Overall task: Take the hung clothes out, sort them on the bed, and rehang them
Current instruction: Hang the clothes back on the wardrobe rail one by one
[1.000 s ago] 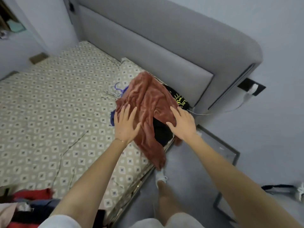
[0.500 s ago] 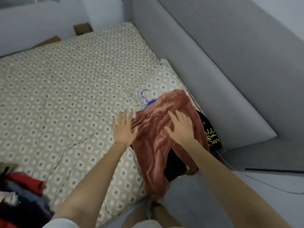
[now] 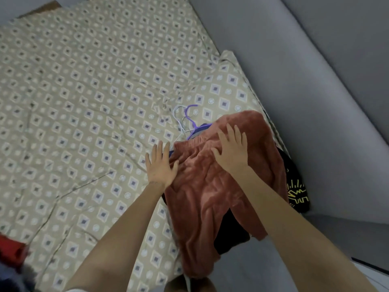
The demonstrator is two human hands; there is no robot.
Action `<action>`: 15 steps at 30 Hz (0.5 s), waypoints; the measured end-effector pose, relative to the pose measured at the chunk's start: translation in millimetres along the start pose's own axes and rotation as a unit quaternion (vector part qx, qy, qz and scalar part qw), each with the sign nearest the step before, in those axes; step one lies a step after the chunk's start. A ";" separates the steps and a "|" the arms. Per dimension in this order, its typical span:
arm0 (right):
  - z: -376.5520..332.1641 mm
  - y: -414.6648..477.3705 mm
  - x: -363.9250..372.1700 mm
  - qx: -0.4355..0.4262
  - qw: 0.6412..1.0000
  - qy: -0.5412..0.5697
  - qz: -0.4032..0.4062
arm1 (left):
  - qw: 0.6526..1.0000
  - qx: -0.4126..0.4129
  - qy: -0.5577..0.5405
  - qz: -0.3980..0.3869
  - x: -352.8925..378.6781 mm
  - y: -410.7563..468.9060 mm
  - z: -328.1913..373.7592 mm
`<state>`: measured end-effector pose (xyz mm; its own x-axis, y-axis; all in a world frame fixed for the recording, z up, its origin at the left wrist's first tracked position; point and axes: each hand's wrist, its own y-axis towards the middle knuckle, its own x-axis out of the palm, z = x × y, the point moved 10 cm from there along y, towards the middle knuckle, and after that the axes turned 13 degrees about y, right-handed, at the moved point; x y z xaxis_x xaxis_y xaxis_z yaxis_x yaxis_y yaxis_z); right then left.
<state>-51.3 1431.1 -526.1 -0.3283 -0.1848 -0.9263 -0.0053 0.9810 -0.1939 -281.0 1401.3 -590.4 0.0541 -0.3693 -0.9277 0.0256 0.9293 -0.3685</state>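
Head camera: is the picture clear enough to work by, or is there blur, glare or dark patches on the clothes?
Head view: dim, flat bluish light, no glare; left hand, right hand and the folds of the rust garment read clearly; head view bottom left, the red cloth is smeared with blur; the black garment under the rust one is too dark for detail.

Patterned bed point(image 3: 84, 102) — rust garment point(image 3: 210, 186), hangers point(image 3: 189, 121)
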 end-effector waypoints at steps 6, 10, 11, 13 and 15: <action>0.7 38.8 38.9 -0.047 0.999 -0.009 0.027 | 0.997 -0.007 -0.074 0.028 47.9 33.4 3.2; 9.1 58.8 53.8 -0.060 0.997 -0.025 0.044 | 0.989 -0.002 -0.139 0.046 67.5 44.8 11.4; 11.2 62.4 56.6 -0.062 0.997 -0.030 0.045 | 0.985 -0.003 -0.164 0.045 71.5 46.4 14.0; 11.6 65.7 62.2 -0.068 0.996 -0.047 0.044 | 0.976 -0.023 -0.214 0.042 78.1 48.2 14.7; 7.7 62.4 67.2 -0.074 0.994 -0.066 0.037 | 0.964 -0.070 -0.255 0.020 85.7 50.2 10.2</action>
<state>-66.5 1479.5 -603.0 -0.2058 -0.1085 -0.9726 -0.1281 0.9883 -0.0832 -264.9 1416.3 -687.8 0.5372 -0.2529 -0.8046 -0.1203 0.9213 -0.3698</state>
